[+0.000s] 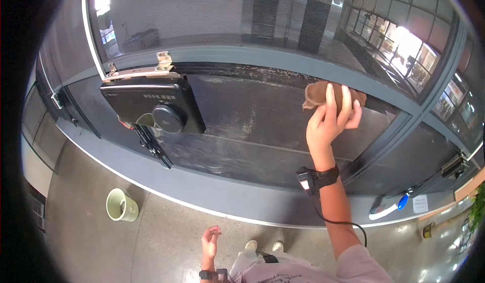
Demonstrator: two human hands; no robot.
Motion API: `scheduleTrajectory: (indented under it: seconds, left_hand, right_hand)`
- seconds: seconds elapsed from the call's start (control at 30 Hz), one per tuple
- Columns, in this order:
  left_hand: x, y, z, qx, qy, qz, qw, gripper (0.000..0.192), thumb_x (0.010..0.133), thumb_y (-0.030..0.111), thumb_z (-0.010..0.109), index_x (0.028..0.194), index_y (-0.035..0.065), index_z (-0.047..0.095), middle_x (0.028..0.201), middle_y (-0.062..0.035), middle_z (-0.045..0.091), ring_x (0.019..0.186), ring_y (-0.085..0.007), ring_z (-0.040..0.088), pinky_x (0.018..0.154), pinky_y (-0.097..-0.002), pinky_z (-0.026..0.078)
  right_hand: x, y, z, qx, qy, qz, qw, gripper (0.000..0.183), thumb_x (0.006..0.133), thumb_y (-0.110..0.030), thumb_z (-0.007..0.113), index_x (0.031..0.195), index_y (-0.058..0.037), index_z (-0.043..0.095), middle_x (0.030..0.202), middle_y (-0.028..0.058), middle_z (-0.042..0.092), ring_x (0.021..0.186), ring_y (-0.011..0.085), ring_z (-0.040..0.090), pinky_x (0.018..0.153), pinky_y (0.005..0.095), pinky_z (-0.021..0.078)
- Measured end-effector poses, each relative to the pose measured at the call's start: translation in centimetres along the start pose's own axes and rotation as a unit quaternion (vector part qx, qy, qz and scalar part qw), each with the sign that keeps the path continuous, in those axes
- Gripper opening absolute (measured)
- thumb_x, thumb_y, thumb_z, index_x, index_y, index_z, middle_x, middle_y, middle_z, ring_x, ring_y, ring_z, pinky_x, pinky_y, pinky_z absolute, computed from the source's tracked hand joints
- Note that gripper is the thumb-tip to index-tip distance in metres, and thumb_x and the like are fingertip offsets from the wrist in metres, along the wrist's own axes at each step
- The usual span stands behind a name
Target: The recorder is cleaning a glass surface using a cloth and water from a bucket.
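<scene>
My right hand [333,118] presses a folded brown cloth [317,93] against the upper part of a dark panel [242,120], just under a grey metal frame rail [265,57]. The fingers spread over the cloth and hide part of it. Streaks and pale specks mark the panel to the left of this hand. My left hand [210,241] hangs low near my body, away from any surface. Its fingers are loosely curled and apart, with nothing visible in them.
A black wall-mounted box with a round knob [168,119] juts out at left under metal brackets [164,60]. A pale green bucket [130,210] stands on the floor. On the grey ledge [235,197] at right lies a white and blue object [390,209]. A cable [337,222] trails from my right wrist.
</scene>
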State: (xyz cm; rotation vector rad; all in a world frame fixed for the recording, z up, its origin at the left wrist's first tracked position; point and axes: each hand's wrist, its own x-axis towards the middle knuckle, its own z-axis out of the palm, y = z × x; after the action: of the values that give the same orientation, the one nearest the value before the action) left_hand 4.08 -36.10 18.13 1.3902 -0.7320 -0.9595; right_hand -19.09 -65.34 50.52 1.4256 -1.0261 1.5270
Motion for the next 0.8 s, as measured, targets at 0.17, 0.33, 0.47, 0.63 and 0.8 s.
scheduleTrajectory:
  seconds: [0.17, 0.33, 0.47, 0.63, 0.8]
  left_hand:
    - [-0.4, -2.1, -1.4, -0.043, -0.018, -0.06, 0.997, 0.018, 0.085, 0.001, 0.051, 0.102, -0.0036, 0.056, 0.105, -0.0138, 0.057, 0.094, -0.0208, 0.056, 0.078, -0.0333, 0.049]
    - [1.6, -0.7, -0.7, 0.032, -0.086, -0.014, 0.996, 0.019, 0.084, 0.0, 0.053, 0.103, -0.0031, 0.057, 0.097, -0.0099, 0.062, 0.082, -0.0188, 0.061, 0.075, -0.0292, 0.048]
    - [4.0, 2.2, 0.5, 0.122, -0.115, 0.065, 0.984, 0.018, 0.082, -0.003, 0.05, 0.098, -0.0011, 0.058, 0.101, -0.0098, 0.06, 0.081, -0.0195, 0.062, 0.075, -0.0295, 0.048]
    - [4.3, 1.3, -0.2, 0.085, -0.102, 0.074, 0.988, 0.019, 0.081, -0.003, 0.051, 0.098, -0.0013, 0.058, 0.099, -0.01, 0.061, 0.08, -0.0193, 0.062, 0.073, -0.0299, 0.049]
    - [2.1, -0.8, -2.7, 0.108, -0.081, 0.056, 0.989, 0.018, 0.082, 0.003, 0.054, 0.099, 0.0, 0.059, 0.098, -0.0106, 0.062, 0.078, -0.0189, 0.063, 0.069, -0.032, 0.05]
  right_hand:
    - [0.4, -1.3, 0.3, -0.025, 0.013, 0.013, 1.0, 0.034, 0.078, 0.001, 0.05, 0.106, -0.0131, 0.063, 0.12, 0.0039, 0.052, 0.111, 0.0235, 0.034, 0.097, 0.0369, 0.022]
    - [1.3, -4.4, 0.8, 0.071, -0.013, -0.046, 0.996, 0.04, 0.069, -0.002, 0.06, 0.102, -0.0221, 0.067, 0.112, -0.0062, 0.056, 0.094, 0.0179, 0.04, 0.085, 0.0309, 0.0273]
    - [1.5, -6.9, 2.5, 0.103, -0.019, -0.14, 0.985, 0.044, 0.063, -0.007, 0.06, 0.103, -0.0236, 0.065, 0.109, -0.0077, 0.055, 0.085, 0.0117, 0.047, 0.07, 0.03, 0.0317]
    - [2.0, -7.6, 2.2, 0.167, -0.023, -0.172, 0.971, 0.038, 0.067, -0.009, 0.059, 0.103, -0.0185, 0.064, 0.111, -0.004, 0.057, 0.081, 0.0091, 0.05, 0.066, 0.0285, 0.0329]
    - [1.6, -3.2, 0.0, 0.042, -0.03, -0.157, 0.986, 0.046, 0.059, -0.031, 0.073, 0.103, -0.0243, 0.06, 0.123, 0.0006, 0.045, 0.087, 0.017, 0.045, 0.076, 0.0365, 0.0344]
